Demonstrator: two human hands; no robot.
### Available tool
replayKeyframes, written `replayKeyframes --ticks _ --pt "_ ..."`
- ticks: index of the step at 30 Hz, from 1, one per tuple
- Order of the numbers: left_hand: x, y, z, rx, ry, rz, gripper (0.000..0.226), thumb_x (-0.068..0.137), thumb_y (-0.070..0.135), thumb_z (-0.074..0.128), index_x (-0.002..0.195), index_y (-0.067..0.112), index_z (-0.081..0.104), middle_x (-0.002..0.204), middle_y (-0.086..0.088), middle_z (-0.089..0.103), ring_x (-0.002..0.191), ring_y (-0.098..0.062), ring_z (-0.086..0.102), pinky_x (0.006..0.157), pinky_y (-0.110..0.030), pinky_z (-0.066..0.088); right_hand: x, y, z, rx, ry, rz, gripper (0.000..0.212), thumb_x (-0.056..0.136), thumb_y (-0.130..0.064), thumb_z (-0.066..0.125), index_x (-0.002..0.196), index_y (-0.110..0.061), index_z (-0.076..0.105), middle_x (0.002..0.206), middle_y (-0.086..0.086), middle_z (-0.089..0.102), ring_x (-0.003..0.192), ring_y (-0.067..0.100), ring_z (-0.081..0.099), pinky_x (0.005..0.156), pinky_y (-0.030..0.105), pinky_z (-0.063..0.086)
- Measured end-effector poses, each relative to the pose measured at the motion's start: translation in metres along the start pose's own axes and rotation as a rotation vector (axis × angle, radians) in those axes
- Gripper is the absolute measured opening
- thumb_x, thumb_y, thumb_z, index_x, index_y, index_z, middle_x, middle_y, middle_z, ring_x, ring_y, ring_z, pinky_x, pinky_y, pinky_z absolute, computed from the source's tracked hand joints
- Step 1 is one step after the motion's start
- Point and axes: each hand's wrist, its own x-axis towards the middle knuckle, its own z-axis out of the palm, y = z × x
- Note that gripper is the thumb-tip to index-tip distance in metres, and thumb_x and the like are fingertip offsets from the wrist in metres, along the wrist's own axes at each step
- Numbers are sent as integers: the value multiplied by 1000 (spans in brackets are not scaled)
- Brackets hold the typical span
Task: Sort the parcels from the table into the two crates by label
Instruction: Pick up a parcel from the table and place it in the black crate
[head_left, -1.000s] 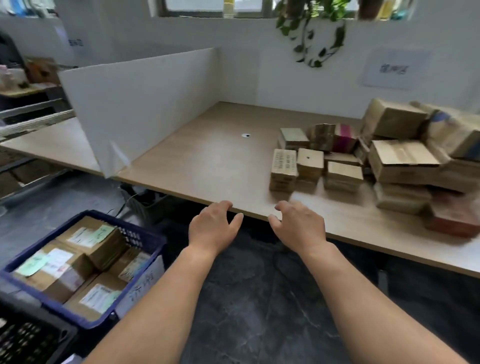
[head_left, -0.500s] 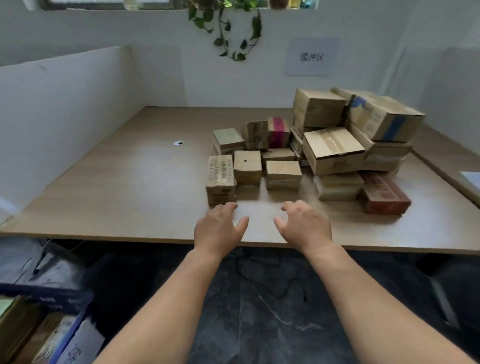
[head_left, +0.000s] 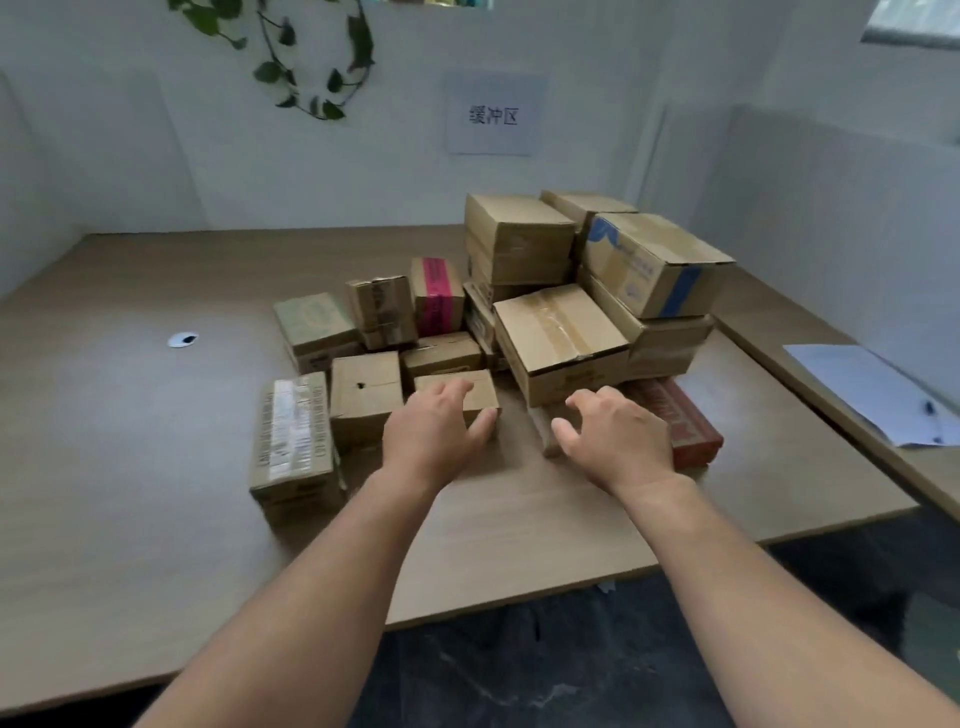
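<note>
Left hand (head_left: 434, 434) w/ fingers curling onto small brown cardboard parcel (head_left: 460, 394) near desk's front edge; right hand (head_left: 618, 439) spread, grasping nothing. Should grip both sides, check label first.

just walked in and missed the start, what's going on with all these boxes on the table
A person is sorting a pile of cardboard parcels on a wooden table. The left hand is on a small parcel at the front of the pile, thumb against its side. The right hand, fingers spread, reaches beside a red-brown box and holds nothing. No crate is in view.
</note>
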Motion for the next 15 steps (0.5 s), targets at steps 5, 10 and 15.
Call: replayKeyframes --ticks 5,10,15 --pt "51 52 27 26 -8 47 55 95 53 43 141 24 41 136 0 52 124 -19 49 89 -35 45 39 58 -12 -9 21 27 42 100 -43 40 132 -20 54 126 6 57 113 26 56 88 37 46" --pt "101 116 47 1 29 12 55 94 55 43 140 27 41 137 2 52 123 -20 50 89 -36 46 85 123 -35 -5 58 12 41 99 -44 41 131 -22 55 126 6 56 114 26 55 84 34 43" --pt "150 183 55 -32 62 -34 56 94 57 41 142 28 39 140 3 50 127 -18 48 90 -34 42 136 186 -65 35 167 -28 40 98 -43 43 129 -21 56 123 7 58 113 26 56 81 34 43"
